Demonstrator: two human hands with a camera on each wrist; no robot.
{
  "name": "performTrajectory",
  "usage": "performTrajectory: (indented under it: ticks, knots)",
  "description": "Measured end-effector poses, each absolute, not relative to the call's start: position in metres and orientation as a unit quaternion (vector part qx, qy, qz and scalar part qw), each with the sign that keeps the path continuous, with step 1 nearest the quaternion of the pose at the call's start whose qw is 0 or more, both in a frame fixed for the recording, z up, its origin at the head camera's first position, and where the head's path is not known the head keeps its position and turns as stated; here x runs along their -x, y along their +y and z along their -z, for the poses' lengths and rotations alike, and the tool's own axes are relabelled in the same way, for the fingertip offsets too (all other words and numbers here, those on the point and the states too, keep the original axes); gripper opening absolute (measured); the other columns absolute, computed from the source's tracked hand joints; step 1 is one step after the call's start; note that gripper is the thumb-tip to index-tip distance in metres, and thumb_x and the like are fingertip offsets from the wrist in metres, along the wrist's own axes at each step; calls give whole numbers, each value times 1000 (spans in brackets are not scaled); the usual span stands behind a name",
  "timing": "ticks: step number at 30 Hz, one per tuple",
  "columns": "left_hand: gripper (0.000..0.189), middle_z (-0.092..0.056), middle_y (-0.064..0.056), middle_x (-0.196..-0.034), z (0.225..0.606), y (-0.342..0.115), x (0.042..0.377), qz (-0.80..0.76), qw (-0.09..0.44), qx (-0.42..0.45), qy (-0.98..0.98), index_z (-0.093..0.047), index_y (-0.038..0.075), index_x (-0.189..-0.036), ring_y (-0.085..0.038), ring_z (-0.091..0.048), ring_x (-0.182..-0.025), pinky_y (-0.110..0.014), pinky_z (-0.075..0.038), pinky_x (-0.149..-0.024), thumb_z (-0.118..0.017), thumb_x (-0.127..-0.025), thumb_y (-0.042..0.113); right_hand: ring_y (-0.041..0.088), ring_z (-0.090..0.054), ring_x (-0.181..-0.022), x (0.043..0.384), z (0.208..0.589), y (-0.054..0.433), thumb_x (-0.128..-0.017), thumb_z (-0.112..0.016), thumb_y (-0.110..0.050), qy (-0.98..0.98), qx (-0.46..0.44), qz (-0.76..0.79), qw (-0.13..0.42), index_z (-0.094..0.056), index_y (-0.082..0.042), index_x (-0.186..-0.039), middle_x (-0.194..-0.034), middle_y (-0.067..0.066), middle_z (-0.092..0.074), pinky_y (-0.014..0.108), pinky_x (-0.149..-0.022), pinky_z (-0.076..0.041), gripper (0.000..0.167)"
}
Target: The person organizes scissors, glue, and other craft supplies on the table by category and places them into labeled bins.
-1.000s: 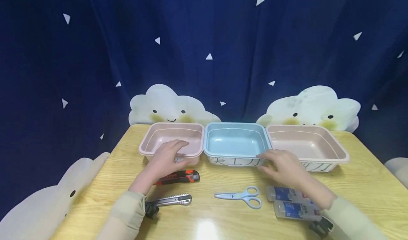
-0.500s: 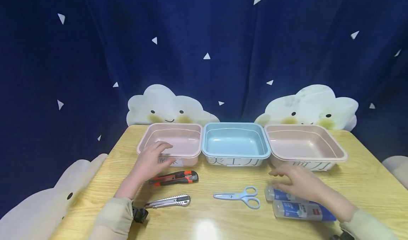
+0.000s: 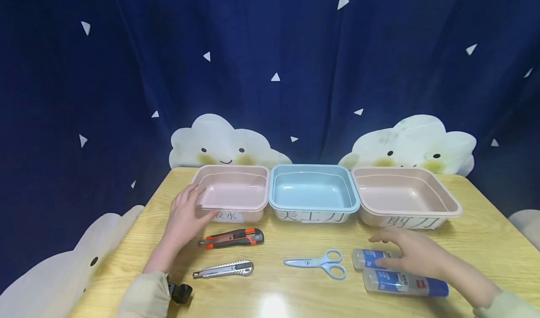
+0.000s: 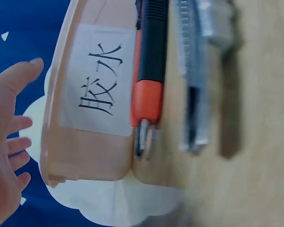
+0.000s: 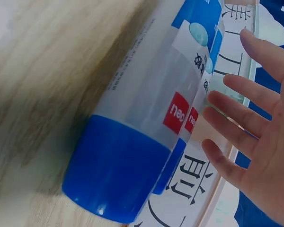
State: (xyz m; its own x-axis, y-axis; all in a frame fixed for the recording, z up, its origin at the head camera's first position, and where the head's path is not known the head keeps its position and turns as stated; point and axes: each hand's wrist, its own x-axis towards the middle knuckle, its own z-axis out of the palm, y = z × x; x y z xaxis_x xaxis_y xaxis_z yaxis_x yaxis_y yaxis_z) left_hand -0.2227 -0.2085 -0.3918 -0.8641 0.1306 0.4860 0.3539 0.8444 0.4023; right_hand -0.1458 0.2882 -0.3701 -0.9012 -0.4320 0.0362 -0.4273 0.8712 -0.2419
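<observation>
My left hand (image 3: 184, 216), fingers spread and holding nothing, is by the front left corner of the left pink bin (image 3: 236, 215). Just below it lie an orange and black utility knife (image 3: 232, 238) and a silver utility knife (image 3: 223, 268). My right hand (image 3: 415, 253) hovers over two clear glue bottles, its fingers extended in the right wrist view. The nearer glue bottle (image 3: 405, 283) shows its blue cap (image 5: 116, 168); the farther glue bottle (image 3: 371, 258) is partly hidden by the hand. Light blue scissors (image 3: 320, 262) lie between the hands.
A blue bin (image 3: 314, 205) stands in the middle of the row, with another pink bin (image 3: 405, 210) at its right. Paper labels with characters are stuck on the bin fronts. Behind the wooden table (image 3: 295, 304) hangs a dark blue curtain (image 3: 253, 64).
My left hand has drawn left, away from over the left bin. My right hand has moved right and toward me, from the blue bin's corner to above the glue bottles.
</observation>
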Motion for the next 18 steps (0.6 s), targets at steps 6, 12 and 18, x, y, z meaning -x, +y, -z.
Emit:
performTrajectory:
  ticks: [6,12,18]
  knots:
    - [84,-27,-24,-140,399,-213,221,284,227,81,-928,-37,0,-134,-44,-23,-128,-59,-20,-103,-77,-69,37,16,-60,-96,135,372,290,-68,-61,-67,968,232,82,-39,-64,-26,-104,-105,-10,-62,41,-80,-51,54]
    - [90,-15,-26,-143,403,-220,223,336,173,37,-925,-28,1,-138,-49,-25,-126,-62,-26,-101,-74,-72,41,-2,-52,-79,122,376,291,-60,-75,-57,960,246,60,-118,-63,-27,-101,-99,-17,-59,27,-66,-49,52]
    - [97,-10,-26,-145,409,-225,226,378,132,14,-916,-16,0,-143,-45,-23,-129,-58,-25,-105,-71,-76,42,-1,-50,-77,110,385,296,-54,-76,-59,947,271,42,-166,-62,-27,-98,-93,-20,-54,28,-63,-48,56]
